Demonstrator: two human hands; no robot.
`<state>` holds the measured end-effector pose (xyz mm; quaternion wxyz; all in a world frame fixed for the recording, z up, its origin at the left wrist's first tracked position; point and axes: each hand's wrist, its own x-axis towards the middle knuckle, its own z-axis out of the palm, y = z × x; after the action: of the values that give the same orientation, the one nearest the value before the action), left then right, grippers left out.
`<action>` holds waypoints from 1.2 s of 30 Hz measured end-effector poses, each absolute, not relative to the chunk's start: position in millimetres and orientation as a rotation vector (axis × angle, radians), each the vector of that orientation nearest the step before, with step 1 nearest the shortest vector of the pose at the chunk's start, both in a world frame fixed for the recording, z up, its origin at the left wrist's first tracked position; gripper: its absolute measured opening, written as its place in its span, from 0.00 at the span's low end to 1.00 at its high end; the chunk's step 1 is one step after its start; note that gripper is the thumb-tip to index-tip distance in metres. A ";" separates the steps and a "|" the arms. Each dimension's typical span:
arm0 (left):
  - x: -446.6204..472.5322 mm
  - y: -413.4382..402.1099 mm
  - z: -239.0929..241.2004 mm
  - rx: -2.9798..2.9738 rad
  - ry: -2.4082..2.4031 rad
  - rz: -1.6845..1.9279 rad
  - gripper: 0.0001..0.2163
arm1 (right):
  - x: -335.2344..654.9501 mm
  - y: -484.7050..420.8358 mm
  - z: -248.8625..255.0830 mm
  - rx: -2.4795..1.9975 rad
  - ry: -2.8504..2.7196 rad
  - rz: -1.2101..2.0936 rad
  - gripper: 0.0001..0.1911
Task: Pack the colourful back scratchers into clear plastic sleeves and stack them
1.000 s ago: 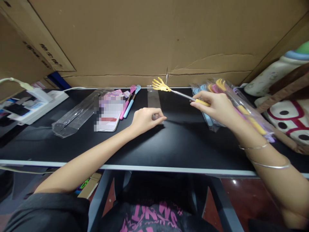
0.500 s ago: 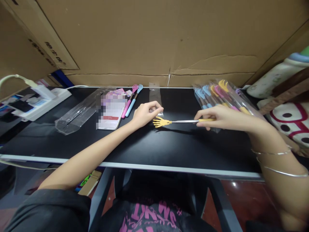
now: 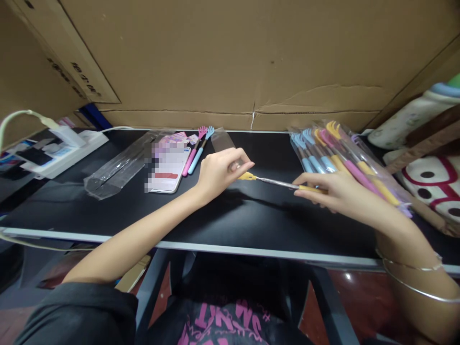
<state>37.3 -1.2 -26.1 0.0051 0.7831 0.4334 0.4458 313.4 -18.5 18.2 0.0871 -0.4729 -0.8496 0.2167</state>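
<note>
My right hand (image 3: 336,190) is closed round the yellow handle of a telescopic back scratcher (image 3: 275,182) with a silver rod. Its yellow claw end points left and is mostly hidden behind my left hand (image 3: 222,173). The fingers of that hand are pinched on a clear plastic sleeve (image 3: 222,140), which stretches away toward the back of the table. Whether the claw is inside the sleeve or only beside it, I cannot tell. Beyond my right hand lie several bagged back scratchers (image 3: 361,178) in blue, yellow and pink.
Left of my hands lie a pink back scratcher (image 3: 190,160), a blue one (image 3: 196,159), a phone (image 3: 172,170) and an empty clear bag (image 3: 118,165). A white power strip (image 3: 68,151) sits at far left. Cardboard (image 3: 230,57) walls the table's back. A bottle (image 3: 406,120) lies at right.
My left hand has moved slightly right, over the claw, which was fully visible before. The sleeve now slants. My right hand has shifted right and lower, tilting the back scratcher.
</note>
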 end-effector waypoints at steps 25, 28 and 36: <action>28.9 2.0 -20.5 2.959 1.308 1.000 0.13 | 323.1 4.6 -10.6 -1.390 -2.423 0.165 0.17; 24.4 9.3 -24.1 2.997 1.332 0.914 0.13 | 323.2 12.6 -9.6 -1.356 -2.439 0.226 0.18; 6.1 21.5 -22.1 3.034 1.249 0.860 0.19 | 322.9 19.5 -1.3 -1.314 -2.421 0.535 0.22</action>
<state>6.1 21.5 -22.1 -0.1246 0.8875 0.3654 0.2516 322.9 19.5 -1.3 0.1668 -0.4617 -0.8506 0.1881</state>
